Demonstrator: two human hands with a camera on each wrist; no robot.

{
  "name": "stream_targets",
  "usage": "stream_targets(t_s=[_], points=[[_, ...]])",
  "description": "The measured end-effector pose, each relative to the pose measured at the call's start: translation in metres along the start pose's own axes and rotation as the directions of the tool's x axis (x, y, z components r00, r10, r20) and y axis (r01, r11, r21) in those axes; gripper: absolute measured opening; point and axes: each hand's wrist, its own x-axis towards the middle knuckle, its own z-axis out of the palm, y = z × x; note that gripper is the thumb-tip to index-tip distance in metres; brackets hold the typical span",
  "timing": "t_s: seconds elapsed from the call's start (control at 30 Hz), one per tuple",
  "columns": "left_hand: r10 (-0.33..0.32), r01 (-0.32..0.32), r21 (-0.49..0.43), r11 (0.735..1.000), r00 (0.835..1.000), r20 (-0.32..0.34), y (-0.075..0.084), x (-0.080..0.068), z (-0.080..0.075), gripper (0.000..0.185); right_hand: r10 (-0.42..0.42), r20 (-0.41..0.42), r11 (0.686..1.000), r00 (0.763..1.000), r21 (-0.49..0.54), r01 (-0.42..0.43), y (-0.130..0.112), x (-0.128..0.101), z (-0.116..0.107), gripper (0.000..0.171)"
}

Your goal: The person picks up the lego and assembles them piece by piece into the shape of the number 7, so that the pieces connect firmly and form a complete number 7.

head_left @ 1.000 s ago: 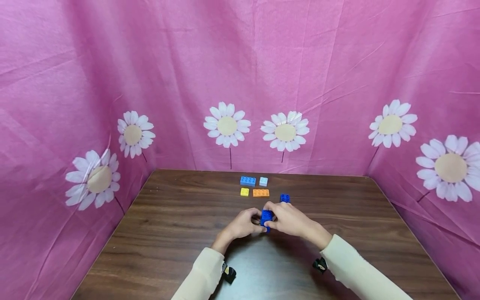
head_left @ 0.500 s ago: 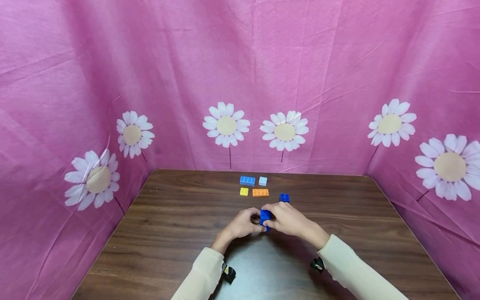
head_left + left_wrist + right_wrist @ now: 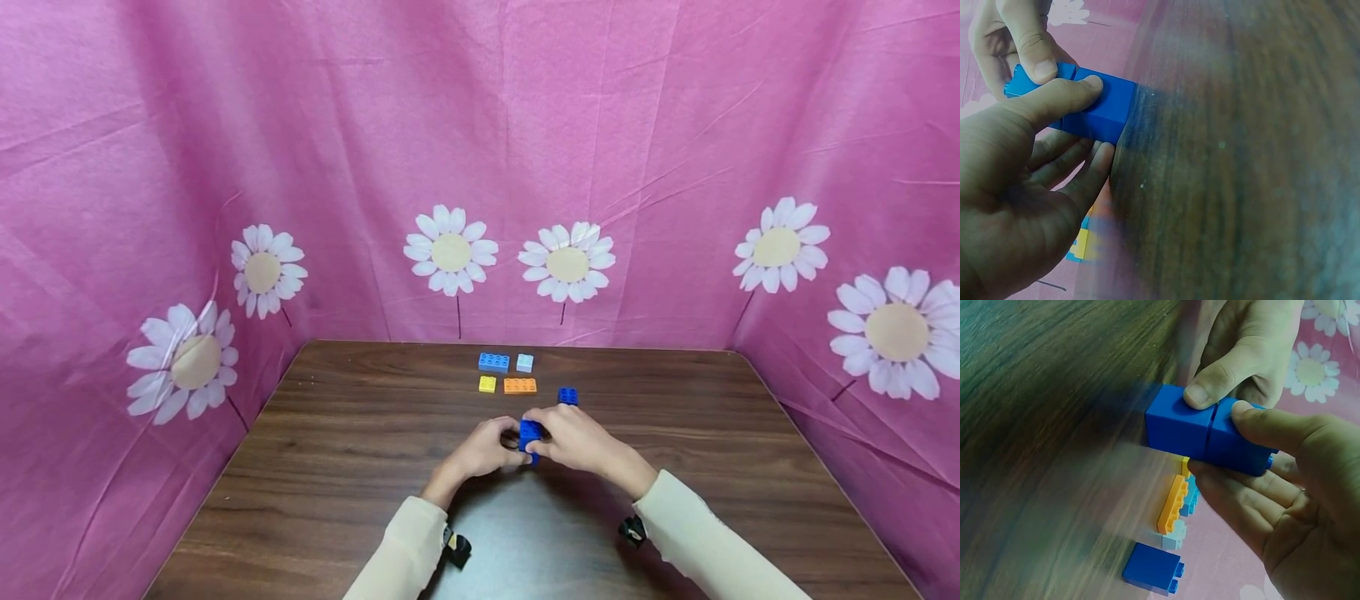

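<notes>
Blue blocks (image 3: 531, 434), two stuck together, sit low in the middle of the frame above the table (image 3: 337, 467). Left hand (image 3: 483, 448) and right hand (image 3: 573, 440) pinch their sides. Hard, light, smooth plastic; best held by the flat sides.

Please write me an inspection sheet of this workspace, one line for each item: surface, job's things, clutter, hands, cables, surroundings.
Surface: dark wooden table, bare wood around the hands.
Job's things: two dark blue bricks stacked together, held above the table by both hands.
Clutter: one loose dark blue brick; behind it an orange brick, a yellow brick, a blue brick and a pale blue brick.
Hands: left hand and right hand each pinch the stack with thumb and fingers.
Cables: nothing seen.
Surroundings: pink cloth with daisies on three sides.
</notes>
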Motion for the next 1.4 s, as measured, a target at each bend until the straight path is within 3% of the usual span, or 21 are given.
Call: stream_targets(t_s=[0.5,0.77,0.97,1.1,1.23,1.4], points=[[0.003,-0.003,-0.011,1.000,1.000,0.005,0.002,-0.002,0.002,0.032,0.118,-0.037,0.989,0.992,-0.082,-0.121,-0.015,-0.001,0.000,0.042],[0.031,-0.031,0.033,0.999,0.999,-0.016,0.005,-0.004,0.004,0.033,0.106,-0.041,0.992,0.993,-0.059,-0.109,-0.012,-0.003,0.003,0.044],[0.055,-0.054,0.100,0.994,0.998,-0.005,0.012,-0.006,-0.001,0.033,0.127,-0.042,0.992,0.991,0.015,-0.126,-0.008,-0.006,0.009,0.041],[0.026,-0.026,-0.005,1.000,1.000,0.003,0.016,-0.010,-0.004,0.041,0.150,-0.031,0.987,0.988,0.069,-0.147,-0.007,-0.008,0.011,0.042],[0.000,0.000,-0.165,0.986,1.000,-0.002,0.020,-0.014,-0.005,0.057,0.169,0.013,0.981,0.985,0.094,-0.170,-0.005,-0.011,0.005,0.057],[-0.003,-0.009,-0.199,0.980,0.998,-0.062,0.022,-0.015,0.001,0.064,0.150,0.015,0.979,0.989,0.136,-0.151,0.008,-0.015,-0.020,0.050]])
